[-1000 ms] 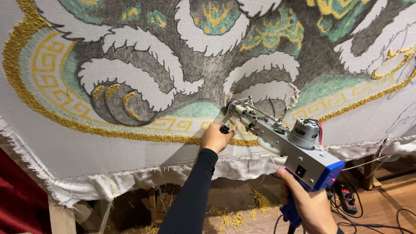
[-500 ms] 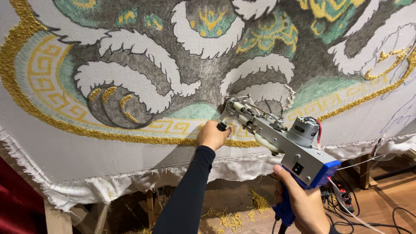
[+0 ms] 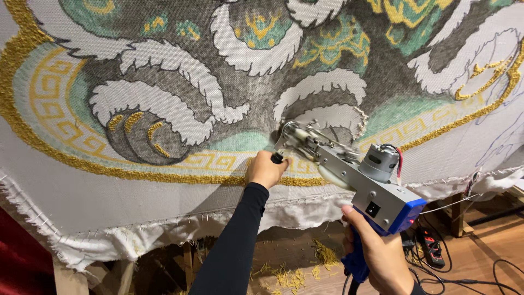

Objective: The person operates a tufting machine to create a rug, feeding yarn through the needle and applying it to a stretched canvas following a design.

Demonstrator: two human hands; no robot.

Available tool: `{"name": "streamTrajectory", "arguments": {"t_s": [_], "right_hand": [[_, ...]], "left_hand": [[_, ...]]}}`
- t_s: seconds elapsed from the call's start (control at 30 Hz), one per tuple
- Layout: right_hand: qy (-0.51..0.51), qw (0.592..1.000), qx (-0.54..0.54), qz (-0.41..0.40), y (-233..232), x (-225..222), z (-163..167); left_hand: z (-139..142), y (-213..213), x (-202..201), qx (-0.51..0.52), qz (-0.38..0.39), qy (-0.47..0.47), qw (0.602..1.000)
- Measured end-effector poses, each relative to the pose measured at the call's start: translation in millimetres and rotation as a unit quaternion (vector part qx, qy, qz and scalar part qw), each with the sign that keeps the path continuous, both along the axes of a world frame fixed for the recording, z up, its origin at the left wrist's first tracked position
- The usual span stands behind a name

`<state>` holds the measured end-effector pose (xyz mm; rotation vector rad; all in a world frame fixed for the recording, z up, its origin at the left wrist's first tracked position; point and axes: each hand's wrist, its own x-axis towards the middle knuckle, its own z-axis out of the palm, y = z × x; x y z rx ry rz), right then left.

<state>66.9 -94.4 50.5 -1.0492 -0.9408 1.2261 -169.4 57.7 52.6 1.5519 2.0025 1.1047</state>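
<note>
Head view: tufting gun (image 3: pixel 349 175) pressed nose-first against stretched cloth (image 3: pixel 164 109), at white swirl just above gold key-pattern border (image 3: pixel 136 172). Left hand (image 3: pixel 266 169) closed around small black front handle, fingers curled tight, sleeve black. Right hand (image 3: pixel 382 257) wrapped round blue rear grip, fingers clenched on it. Grey motor on top of gun. Yellow yarn scraps (image 3: pixel 322 257) on wooden floor below; power strip (image 3: pixel 431 248) right.

Stretched cloth (image 3: pixel 164 82) bears grey, white, green swirls and a gold key-pattern border; tufting gun (image 3: pixel 349 175) is silver with blue handle; sleeve (image 3: pixel 234 246) black; yellow scraps (image 3: pixel 289 276) below.
</note>
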Motion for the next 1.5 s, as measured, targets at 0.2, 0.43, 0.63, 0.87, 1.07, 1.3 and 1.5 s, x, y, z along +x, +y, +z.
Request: {"name": "streamTrajectory", "arguments": {"t_s": [0.2, 0.43, 0.63, 0.87, 1.07, 1.3, 1.5], "right_hand": [[-0.014, 1.000, 0.009, -0.008, 0, -6, 8], [-0.014, 1.000, 0.014, -0.010, 2, -5, 7], [-0.037, 0.999, 0.039, 0.005, 17, 15, 4], [-0.080, 0.995, 0.028, 0.061, 51, 110, 20], [-0.104, 0.990, 0.034, 0.092, 70, 195, 20], [-0.108, 0.986, 0.014, 0.124, 73, 247, 1], [-0.118, 0.981, 0.012, 0.154, 87, 272, -14]], "left_hand": [[6, 6, -3, 0.019, -0.008, -0.001, 1.000], [1, 15, -2, 0.046, -0.016, -0.001, 0.999], [-9, 24, 17, 0.016, -0.128, -0.189, 0.974], [-12, 31, 68, -0.018, -0.314, -0.419, 0.852], [-24, 30, 126, 0.021, -0.317, -0.422, 0.849], [-43, 12, 163, 0.007, -0.278, -0.445, 0.851], [-54, 6, 171, 0.006, -0.308, -0.425, 0.851]]}}
